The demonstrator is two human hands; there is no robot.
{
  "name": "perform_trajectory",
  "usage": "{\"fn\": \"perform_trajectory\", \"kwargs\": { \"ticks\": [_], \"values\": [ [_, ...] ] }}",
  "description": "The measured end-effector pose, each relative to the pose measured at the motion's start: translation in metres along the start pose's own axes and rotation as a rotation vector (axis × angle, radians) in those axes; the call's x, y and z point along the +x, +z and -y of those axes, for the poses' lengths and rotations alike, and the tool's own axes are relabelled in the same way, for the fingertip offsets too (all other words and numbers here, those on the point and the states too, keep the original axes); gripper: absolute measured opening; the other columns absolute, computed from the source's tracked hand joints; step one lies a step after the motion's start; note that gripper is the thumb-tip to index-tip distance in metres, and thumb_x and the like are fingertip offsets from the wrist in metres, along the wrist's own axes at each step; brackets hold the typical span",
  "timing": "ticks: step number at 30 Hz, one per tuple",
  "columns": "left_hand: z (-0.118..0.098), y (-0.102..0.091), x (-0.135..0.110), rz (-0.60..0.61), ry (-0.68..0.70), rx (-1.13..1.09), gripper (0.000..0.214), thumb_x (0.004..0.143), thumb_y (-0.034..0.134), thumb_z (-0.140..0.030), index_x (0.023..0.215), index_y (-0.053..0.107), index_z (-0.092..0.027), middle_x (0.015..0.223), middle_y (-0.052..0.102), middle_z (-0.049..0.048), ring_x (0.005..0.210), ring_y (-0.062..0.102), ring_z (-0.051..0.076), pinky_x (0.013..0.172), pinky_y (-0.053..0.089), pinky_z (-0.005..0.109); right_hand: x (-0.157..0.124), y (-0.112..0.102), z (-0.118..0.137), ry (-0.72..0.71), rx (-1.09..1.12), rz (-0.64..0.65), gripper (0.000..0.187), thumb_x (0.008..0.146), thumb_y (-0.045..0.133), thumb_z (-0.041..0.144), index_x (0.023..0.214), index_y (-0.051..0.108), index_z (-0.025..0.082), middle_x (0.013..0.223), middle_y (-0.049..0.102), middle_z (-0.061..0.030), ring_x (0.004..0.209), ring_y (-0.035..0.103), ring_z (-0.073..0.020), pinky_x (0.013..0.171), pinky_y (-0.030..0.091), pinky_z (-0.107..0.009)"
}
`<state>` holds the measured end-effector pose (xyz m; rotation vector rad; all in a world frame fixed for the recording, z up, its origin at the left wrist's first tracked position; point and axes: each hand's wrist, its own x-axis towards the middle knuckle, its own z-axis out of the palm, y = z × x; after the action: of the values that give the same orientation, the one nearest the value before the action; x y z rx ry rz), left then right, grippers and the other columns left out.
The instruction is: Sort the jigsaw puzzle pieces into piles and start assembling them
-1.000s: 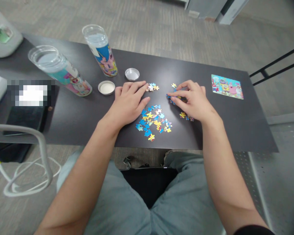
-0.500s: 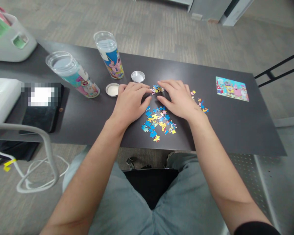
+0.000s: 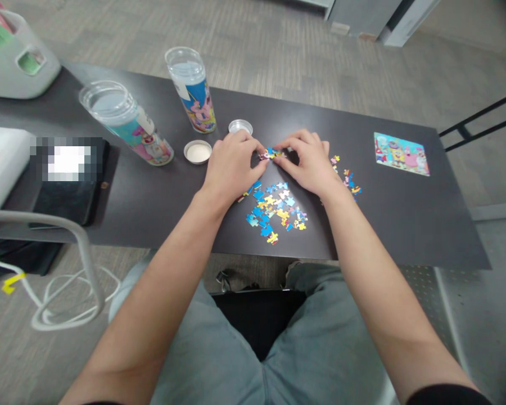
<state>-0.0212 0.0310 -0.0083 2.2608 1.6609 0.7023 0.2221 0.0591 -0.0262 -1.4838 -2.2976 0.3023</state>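
Between my hands is a small cluster of colourful jigsaw puzzle pieces [image 3: 271, 153]. My left hand [image 3: 233, 166] pinches its left end, thumb and fingers closed. At the other end, my right hand [image 3: 311, 160] has its thumb and fingertips closed on the pieces. Fingers partly hide the cluster, so I cannot tell how many pieces are joined. Nearer to me lies a spread of loose puzzle pieces [image 3: 281, 214], mostly blue and yellow. More loose pieces [image 3: 351, 181] lie to the right of my right hand, and a few show beside my left wrist.
On the dark table [image 3: 405, 225] lies a cartoon picture card [image 3: 401, 154] at right. Two clear printed tubes, one nearer [image 3: 145, 135] and one farther [image 3: 198, 101], stand left of two round lids [image 3: 198, 152]. A black device [image 3: 67, 197] and white container [image 3: 29, 73] are farther left.
My hands have come closer in on the small cluster, and their fingers have closed on its two ends. The view has shifted slightly.
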Motion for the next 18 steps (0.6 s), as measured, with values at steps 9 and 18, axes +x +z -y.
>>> {"fn": "perform_trajectory", "kwargs": {
  "ticks": [9,18],
  "values": [
    [0.018,-0.006,-0.010,-0.067,0.042,-0.043,0.017,0.109,0.082,-0.026,0.122,0.092,-0.023,0.134,0.087,0.0138,0.129,0.082,0.037,0.117,0.065,0.057,0.001,-0.004,0.002,0.035,0.051,-0.042,0.013,0.118,0.080,0.035,0.124,0.092,0.032,0.140,0.088,-0.0129,0.142,0.074,-0.0462,0.128,0.048,-0.069],
    [0.018,0.000,-0.005,-0.036,0.077,0.030,0.030,0.114,0.083,-0.028,0.142,0.094,-0.027,0.147,0.084,0.0147,0.139,0.077,0.040,0.124,0.063,0.061,-0.005,-0.009,-0.016,0.115,0.007,-0.217,0.013,0.114,0.077,0.032,0.114,0.091,0.031,0.130,0.088,-0.0136,0.128,0.076,-0.0440,0.123,0.046,-0.071]
  ]
}}
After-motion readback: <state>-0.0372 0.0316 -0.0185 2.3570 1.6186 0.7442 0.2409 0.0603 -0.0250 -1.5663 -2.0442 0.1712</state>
